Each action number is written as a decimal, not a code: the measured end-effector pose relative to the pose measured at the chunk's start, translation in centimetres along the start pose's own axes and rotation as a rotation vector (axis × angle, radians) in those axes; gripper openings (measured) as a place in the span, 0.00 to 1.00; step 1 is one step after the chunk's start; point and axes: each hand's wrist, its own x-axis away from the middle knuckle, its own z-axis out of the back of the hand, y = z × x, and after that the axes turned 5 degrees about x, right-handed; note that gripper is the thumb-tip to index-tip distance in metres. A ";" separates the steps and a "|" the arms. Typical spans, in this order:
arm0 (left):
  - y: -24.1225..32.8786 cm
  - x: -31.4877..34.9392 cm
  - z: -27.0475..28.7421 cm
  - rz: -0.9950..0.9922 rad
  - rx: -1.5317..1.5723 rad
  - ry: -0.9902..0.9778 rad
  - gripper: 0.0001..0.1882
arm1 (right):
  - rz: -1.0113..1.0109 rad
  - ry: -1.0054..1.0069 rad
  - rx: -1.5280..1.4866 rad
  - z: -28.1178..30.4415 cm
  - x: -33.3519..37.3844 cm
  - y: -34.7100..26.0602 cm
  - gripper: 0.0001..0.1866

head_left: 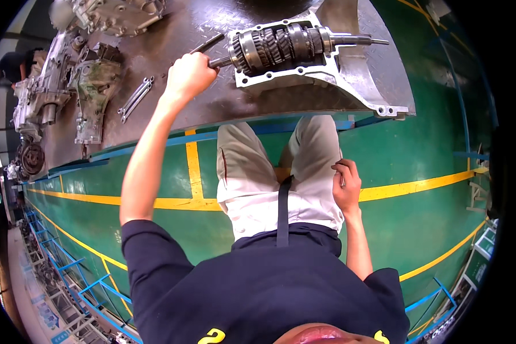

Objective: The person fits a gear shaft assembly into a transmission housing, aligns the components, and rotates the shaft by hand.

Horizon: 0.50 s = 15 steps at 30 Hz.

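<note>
My left hand (189, 75) is closed around the left end of a gear shaft (220, 62). Toothed gears (275, 47) stacked along this shaft lie in an open, light-grey metal gearbox housing (300, 72) at the table's near edge. A thinner end of the shaft (358, 39) sticks out to the right, over the flared part of the housing. Just beyond my left knuckles lies a dark rod (207, 43); I cannot tell whether I touch it. My right hand (347, 184) hangs beside my right thigh, fingers loosely bent and apart from the thumb, with nothing visible in it.
Wrenches (135, 100) lie on the dark metal table (172, 129) left of my forearm. Farther left stand a dirty casing (94, 86) and a gearbox assembly (47, 97). Another casing (120, 16) sits at the back. Someone's arm (24, 70) shows at far left. Yellow lines (418, 187) cross the green floor.
</note>
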 end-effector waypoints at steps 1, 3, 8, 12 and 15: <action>0.4 0.5 -0.7 0.006 0.003 0.004 0.12 | 0.007 -0.004 0.001 0.0 0.0 -0.2 0.10; 1.0 1.3 -2.6 -0.002 -0.110 0.406 0.08 | 0.023 0.004 0.019 0.1 0.1 -0.9 0.10; 1.3 2.1 -6.8 -0.037 -0.036 0.899 0.09 | -0.004 0.020 0.037 -0.7 0.2 -1.0 0.10; 1.5 3.6 -7.4 -0.117 -0.014 0.835 0.19 | -0.007 0.110 0.038 -0.4 0.3 -1.3 0.10; 1.5 3.6 -7.2 -0.168 -0.026 0.833 0.21 | -0.014 0.149 0.037 -0.7 0.5 -1.2 0.10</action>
